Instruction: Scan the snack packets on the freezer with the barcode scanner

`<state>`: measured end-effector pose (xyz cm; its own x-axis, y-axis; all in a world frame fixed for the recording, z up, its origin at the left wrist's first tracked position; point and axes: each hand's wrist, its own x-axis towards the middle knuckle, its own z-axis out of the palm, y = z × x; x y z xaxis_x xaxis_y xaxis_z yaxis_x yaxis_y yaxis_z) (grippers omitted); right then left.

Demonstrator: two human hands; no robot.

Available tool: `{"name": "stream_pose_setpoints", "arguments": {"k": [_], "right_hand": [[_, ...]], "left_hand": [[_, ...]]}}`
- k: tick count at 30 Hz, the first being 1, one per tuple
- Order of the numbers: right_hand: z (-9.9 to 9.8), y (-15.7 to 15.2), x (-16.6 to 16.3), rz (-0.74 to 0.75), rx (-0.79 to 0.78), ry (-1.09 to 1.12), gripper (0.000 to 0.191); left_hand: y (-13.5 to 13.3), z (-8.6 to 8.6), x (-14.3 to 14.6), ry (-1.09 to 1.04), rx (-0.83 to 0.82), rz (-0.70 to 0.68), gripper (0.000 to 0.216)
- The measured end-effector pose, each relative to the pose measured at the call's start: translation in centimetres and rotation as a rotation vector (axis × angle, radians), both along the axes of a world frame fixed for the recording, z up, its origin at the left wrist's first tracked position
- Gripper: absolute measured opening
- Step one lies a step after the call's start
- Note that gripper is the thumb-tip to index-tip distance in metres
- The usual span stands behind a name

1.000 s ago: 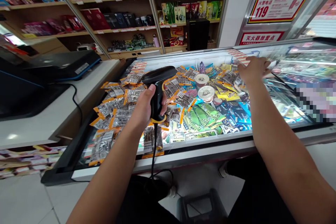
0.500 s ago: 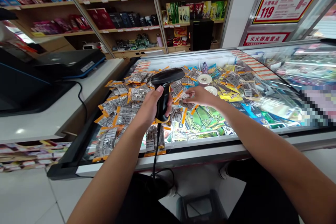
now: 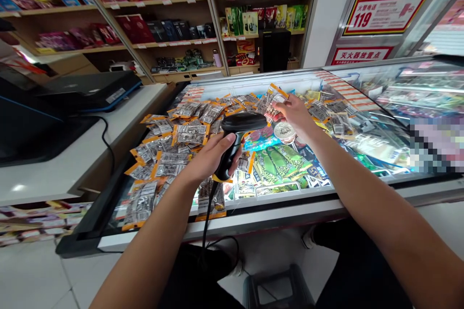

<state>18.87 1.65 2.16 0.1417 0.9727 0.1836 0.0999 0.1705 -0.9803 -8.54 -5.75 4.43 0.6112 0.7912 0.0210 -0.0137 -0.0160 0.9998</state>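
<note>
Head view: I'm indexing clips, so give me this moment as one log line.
left hand: grips black scanner | right hand: holds orange-edged packet | similar packets: spread over glass-topped freezer, mostly its left end

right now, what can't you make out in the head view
In the head view:
- packet: print too small, partly covered by right hand
- scanner: grip partly hidden by left hand
- poster: top cut off by upper edge
- freezer: far right end cut off by right edge
</note>
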Motion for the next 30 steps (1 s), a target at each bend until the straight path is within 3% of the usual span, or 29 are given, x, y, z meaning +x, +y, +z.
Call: {"name": "stream_pose_setpoints", "arguments": {"k": [7, 13, 15, 17, 19, 20, 23, 24, 26, 30], "right_hand": [[0.7, -0.1, 0.2, -0.037, 0.027, -0.046, 0.025], [0.3, 1.6, 7.9, -0.398, 0.028, -0.514, 0.016], [0.0, 1.7, 9.7, -0.485, 0.029, -0.590, 0.031], [0.1, 1.2, 9.3, -0.520, 0.096, -0.637, 0.051], [0.2, 0.1, 6.6, -0.413, 0.162, -0.646, 0.052], [0.3, -0.6, 4.7, -0.273, 0.149, -0.626, 0.045], [0.1, -3.0, -1.4, 0.404, 0.019, -0.708, 0.042], [-0.2, -3.7, -3.0, 0.544, 0.005, -0.748, 0.046], [-0.7, -4.8, -5.3, 0.623, 0.011, -0.832, 0.056], [-1.0, -5.2, -6.1, 0.578, -0.014, -0.893, 0.057]], "left_hand": [[0.1, 0.1, 0.0, -0.034, -0.019, -0.009, 0.040], [0.8, 0.7, -0.3, -0.202, -0.043, 0.099, 0.050], [1.0, 1.0, -0.4, -0.234, -0.062, 0.115, 0.053], [1.2, 1.1, -0.4, -0.245, -0.073, 0.133, 0.054], [1.3, 1.2, -0.4, -0.242, -0.077, 0.151, 0.054], [1.3, 1.2, -0.4, -0.240, -0.077, 0.153, 0.054], [1.4, 0.9, -0.5, -0.238, -0.080, 0.144, 0.054], [1.4, 0.8, -0.5, -0.239, -0.082, 0.142, 0.054], [1.4, 0.7, -0.5, -0.239, -0.084, 0.142, 0.054], [1.3, 0.8, -0.3, -0.226, -0.075, 0.128, 0.053]]}}
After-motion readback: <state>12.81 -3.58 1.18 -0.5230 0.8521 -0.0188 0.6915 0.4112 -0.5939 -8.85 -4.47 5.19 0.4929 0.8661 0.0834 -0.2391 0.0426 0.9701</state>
